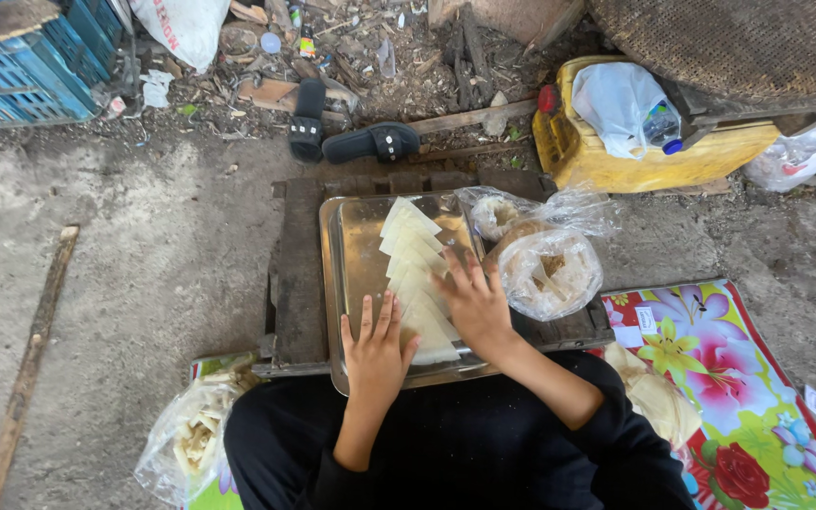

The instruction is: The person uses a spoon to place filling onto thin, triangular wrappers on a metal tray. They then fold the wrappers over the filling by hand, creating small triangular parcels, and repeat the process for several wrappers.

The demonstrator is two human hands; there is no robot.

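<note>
A shiny metal tray [356,255] rests on a dark wooden pallet [297,274] in front of me. A row of overlapping pale triangular wrappers [410,250] runs down its right half. My left hand [376,351] lies flat, fingers spread, on the tray's near part beside the nearest wrappers. My right hand [472,304] presses flat on the wrappers at the row's near end. Neither hand grips anything.
A clear bag of round pale sheets [550,272] sits right of the tray. Another bag of pale strips [191,434] lies at my left knee. A flowered mat [739,397], yellow jerrycan [654,156], black sandals [370,144], blue crate [21,76] and a wooden stick [30,359] surround me.
</note>
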